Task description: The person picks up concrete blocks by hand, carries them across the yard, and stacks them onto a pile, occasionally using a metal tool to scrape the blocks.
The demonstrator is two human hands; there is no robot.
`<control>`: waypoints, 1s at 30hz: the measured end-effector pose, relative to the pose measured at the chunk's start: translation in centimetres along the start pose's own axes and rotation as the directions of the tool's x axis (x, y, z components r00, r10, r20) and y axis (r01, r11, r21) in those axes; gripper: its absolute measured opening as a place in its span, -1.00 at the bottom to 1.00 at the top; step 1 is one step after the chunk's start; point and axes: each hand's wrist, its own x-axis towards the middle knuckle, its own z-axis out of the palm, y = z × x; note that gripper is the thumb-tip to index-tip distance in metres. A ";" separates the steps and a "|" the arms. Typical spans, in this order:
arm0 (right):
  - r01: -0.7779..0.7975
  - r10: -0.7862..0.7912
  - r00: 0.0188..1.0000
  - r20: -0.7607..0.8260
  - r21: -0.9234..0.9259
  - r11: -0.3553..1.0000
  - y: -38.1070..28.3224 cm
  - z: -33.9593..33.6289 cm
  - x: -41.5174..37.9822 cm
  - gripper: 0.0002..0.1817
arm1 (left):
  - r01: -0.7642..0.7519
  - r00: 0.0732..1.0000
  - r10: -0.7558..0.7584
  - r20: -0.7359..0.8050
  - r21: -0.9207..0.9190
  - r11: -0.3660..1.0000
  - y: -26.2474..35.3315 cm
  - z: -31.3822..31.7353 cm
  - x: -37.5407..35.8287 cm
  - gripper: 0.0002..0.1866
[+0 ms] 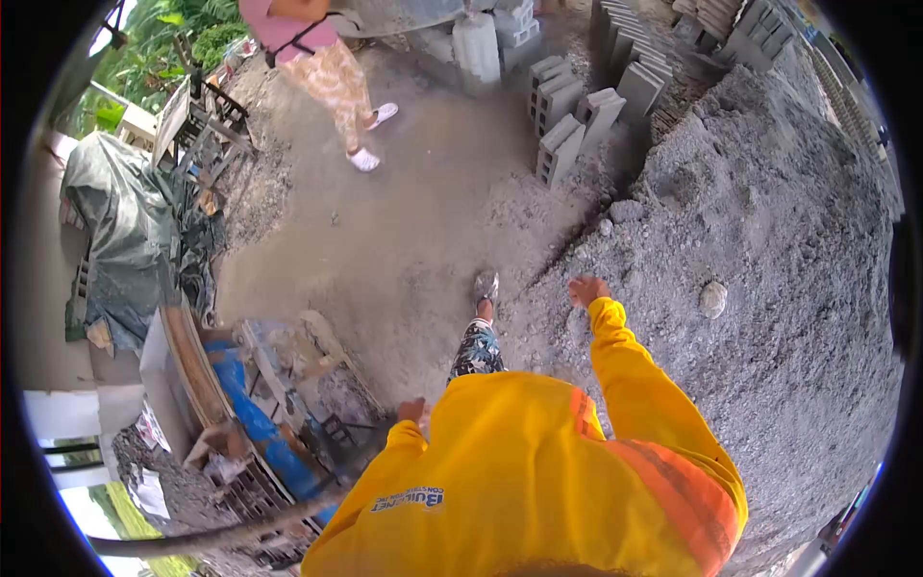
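Observation:
My right hand (588,290) hangs in front of me at the edge of the grey gravel pile (769,260), with loosely bent fingers and nothing visible in it. Low on the left is my left hand (412,411), small and blurred beside the yellow shirt (500,452), so its fingers cannot be made out. One foot (486,287) in a grey shoe stands on the packed dirt ground (385,231) between the hands. A pale stone (712,299) lies on the gravel, right of my right hand.
Another person (322,77) in patterned trousers stands at the upper left. Hollow concrete blocks (560,149) stand at the upper right. A green tarp (125,221) covers things at the left. Below it are a blue trough-like object (240,385), boards and stacked blocks.

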 end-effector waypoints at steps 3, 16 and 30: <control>-0.200 0.216 0.976 -0.010 0.334 0.921 -5.0 0.4 2.1 -0.57 | 0.000 0.994 0.021 -0.111 0.188 0.982 6.1 -2.4 3.4 -0.66; -0.750 0.863 0.492 0.118 0.560 0.352 -0.1 -1.2 5.7 -0.54 | -0.587 0.798 0.598 0.075 0.324 0.742 62.8 -1.6 21.9 -0.72; -0.118 0.730 0.672 -0.121 0.956 0.267 -9.0 -14.4 32.2 -0.55 | -0.680 0.725 0.450 0.521 0.644 0.350 92.4 16.1 24.2 -0.65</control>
